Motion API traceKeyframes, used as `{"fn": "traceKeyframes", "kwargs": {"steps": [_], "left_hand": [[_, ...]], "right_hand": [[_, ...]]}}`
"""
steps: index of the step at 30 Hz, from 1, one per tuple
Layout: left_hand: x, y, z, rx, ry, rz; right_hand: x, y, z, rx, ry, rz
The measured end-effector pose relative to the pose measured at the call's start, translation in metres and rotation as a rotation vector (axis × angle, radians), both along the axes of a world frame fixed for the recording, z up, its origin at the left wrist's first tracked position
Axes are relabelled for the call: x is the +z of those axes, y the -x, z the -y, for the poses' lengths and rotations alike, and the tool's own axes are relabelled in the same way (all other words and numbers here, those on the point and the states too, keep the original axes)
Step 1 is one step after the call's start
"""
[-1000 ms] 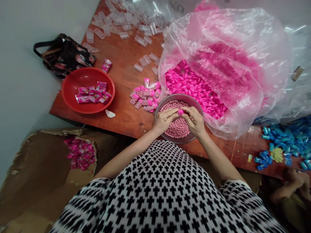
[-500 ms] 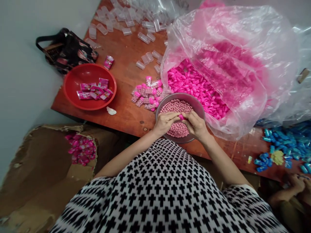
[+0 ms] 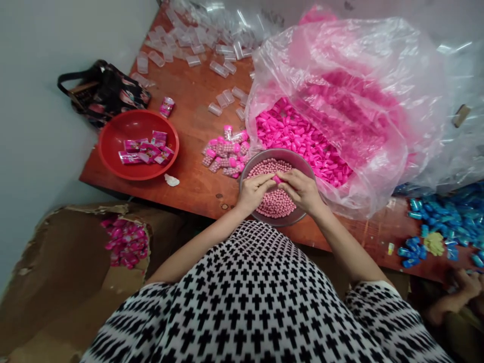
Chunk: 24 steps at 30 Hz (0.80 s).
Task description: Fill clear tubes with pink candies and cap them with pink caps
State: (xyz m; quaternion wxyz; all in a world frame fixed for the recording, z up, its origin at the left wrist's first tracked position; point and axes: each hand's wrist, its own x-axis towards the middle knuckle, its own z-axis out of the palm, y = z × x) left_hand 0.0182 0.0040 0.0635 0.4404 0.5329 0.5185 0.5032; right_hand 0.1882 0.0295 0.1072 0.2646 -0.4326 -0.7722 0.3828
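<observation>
Over a grey bowl (image 3: pixel 309 176) of small pink balls (image 3: pixel 278 204), my two hands meet, fingertips pinched together. Between them shows a small bright pink cap (image 3: pixel 277 179); whatever is under it is hidden by the fingers. My left hand (image 3: pixel 253 192) is closed at the cap's left side, and my right hand (image 3: pixel 301 187) is closed on its right side. Just left of the bowl lies a pile of clear, pink-capped containers (image 3: pixel 227 148) filled with pink balls. Behind the bowl, loose pink caps (image 3: pixel 291 133) spill from the mouth of a large clear plastic bag (image 3: pixel 378 55).
A red bowl (image 3: pixel 138 118) with pink packets stands at left, beside a dark handbag (image 3: pixel 113 93). Empty clear containers (image 3: pixel 219 69) lie at the back. A cardboard box (image 3: pixel 68 272) of pink packets is lower left. Blue packets (image 3: pixel 442 217) and another person's hand (image 3: pixel 467 285) are at right.
The view has shifted slightly. My hands stay pinched together around the pink cap above the bowl, with the right fingers set a little differently on it.
</observation>
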Motion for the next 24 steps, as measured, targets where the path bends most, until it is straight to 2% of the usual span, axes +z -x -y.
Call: {"fn": "traceKeyframes", "kwargs": {"steps": [5, 7, 9, 11, 13, 17, 19, 24], "left_hand": [[-0.006, 0.004, -0.007, 0.131, 0.226, 0.304], [-0.002, 0.006, -0.007, 0.107, 0.201, 0.269], [0.003, 0.006, -0.005, 0.038, 0.104, 0.171], [0.007, 0.005, -0.003, -0.065, -0.011, 0.087], [0.009, 0.005, -0.003, -0.133, -0.115, 0.017], [0.008, 0.010, -0.005, -0.136, -0.214, -0.108], [0.008, 0.014, -0.004, -0.135, -0.219, -0.122], [0.006, 0.021, 0.010, -0.146, -0.172, -0.081]], "right_hand": [[-0.007, -0.002, 0.009, -0.217, 0.543, -0.572], [-0.012, -0.003, 0.012, -0.313, 0.647, -0.670], [-0.016, -0.004, 0.011, -0.388, 0.698, -0.692], [-0.016, -0.003, 0.006, -0.372, 0.752, -0.686], [-0.013, -0.001, 0.001, -0.274, 0.853, -0.673], [-0.004, 0.008, -0.003, -0.094, 1.066, -0.630], [-0.003, 0.014, -0.002, -0.088, 1.115, -0.634], [-0.009, 0.032, 0.014, -0.210, 1.216, -0.739]]}}
